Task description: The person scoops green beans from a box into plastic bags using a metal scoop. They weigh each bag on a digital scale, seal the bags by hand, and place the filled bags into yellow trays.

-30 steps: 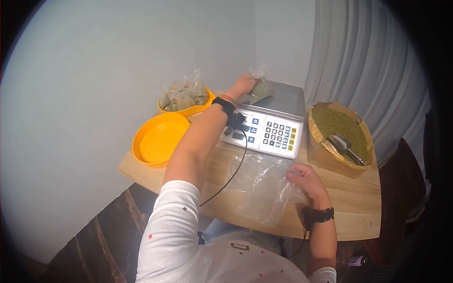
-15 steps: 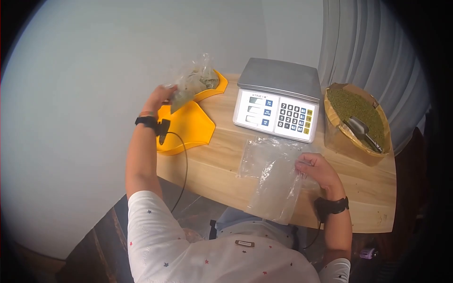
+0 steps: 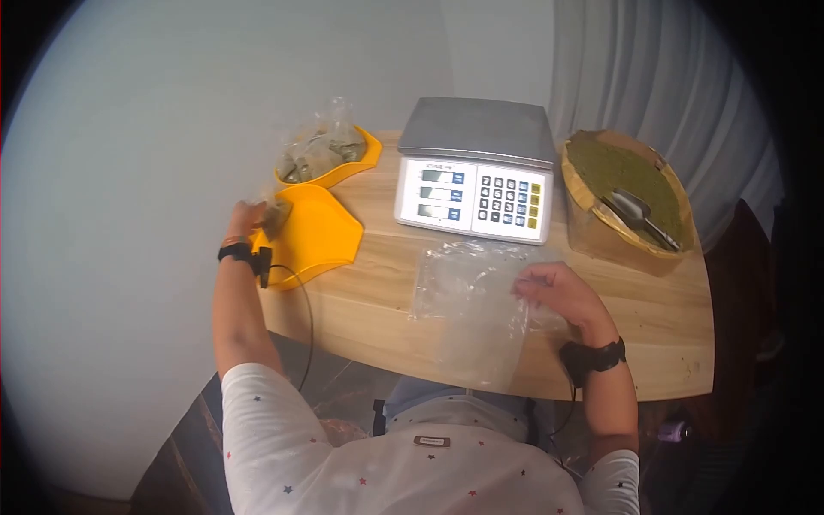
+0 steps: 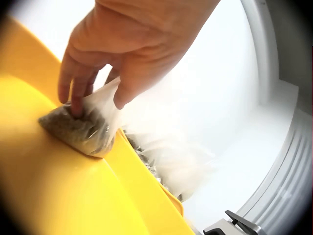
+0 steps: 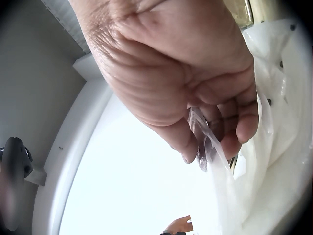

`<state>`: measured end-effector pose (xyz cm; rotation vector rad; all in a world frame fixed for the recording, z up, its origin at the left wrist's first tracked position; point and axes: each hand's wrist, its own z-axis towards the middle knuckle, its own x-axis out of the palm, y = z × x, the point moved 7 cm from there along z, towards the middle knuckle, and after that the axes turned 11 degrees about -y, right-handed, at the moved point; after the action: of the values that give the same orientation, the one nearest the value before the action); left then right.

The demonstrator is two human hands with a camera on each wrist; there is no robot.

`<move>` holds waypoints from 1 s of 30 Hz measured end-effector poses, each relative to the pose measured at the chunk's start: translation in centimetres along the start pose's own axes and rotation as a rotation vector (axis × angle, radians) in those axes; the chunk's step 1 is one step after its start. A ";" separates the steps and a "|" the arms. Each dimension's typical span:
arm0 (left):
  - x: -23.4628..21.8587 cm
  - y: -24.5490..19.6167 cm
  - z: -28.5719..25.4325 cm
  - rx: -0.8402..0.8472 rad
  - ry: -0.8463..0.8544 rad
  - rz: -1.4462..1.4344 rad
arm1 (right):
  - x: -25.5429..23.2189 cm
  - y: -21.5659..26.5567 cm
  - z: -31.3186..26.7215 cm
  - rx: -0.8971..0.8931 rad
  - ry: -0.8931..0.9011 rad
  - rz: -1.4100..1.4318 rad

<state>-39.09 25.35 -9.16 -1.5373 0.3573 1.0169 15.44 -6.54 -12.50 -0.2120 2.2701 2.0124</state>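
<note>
At the left, my left hand [image 3: 245,219] pinches a small clear plastic bag [image 4: 80,127] partly filled with dark, crumbly material. The bag's base is down against the inside of the nearer yellow scoop-shaped tray [image 3: 316,227]. In the left wrist view, the left hand [image 4: 132,44] has its thumb and fingers round the bag's upper part. Over the table's front, my right hand [image 3: 562,296] holds the edge of flat clear plastic bags [image 3: 481,318]. In the right wrist view, that thin plastic [image 5: 212,147] passes between the right hand's [image 5: 181,68] thumb and fingers.
Behind the nearer tray, another yellow tray [image 3: 371,156] holds several filled bags [image 3: 326,150]. A digital scale [image 3: 476,129] stands at the table's back middle. Right of it, a lined container [image 3: 592,225] holds green dried material [image 3: 622,167] with a metal scoop [image 3: 631,208] in it.
My left hand has carried the filled bag from the scale leftwards and lowered it into the nearer yellow tray. The right hand keeps its hold on the flat bags.
</note>
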 end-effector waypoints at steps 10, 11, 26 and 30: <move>0.0 -22.3 -16.3 1.059 -0.123 -0.072 | -1.7 3.3 -0.8 -0.194 -0.121 0.028; 1.4 -24.6 -20.1 1.105 0.062 -0.193 | -1.6 3.7 -1.1 -0.223 -0.106 0.000; 9.4 -31.4 -42.3 1.644 0.814 -0.214 | -6.5 4.6 -5.5 -0.270 -0.293 -0.061; 7.9 -32.0 -42.3 1.670 0.779 -0.361 | -12.1 6.3 -7.9 -0.307 -0.527 -0.123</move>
<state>5.20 -2.74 2.17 -0.2887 1.0565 -0.3488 26.43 -13.18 -3.33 0.1409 1.5969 2.0387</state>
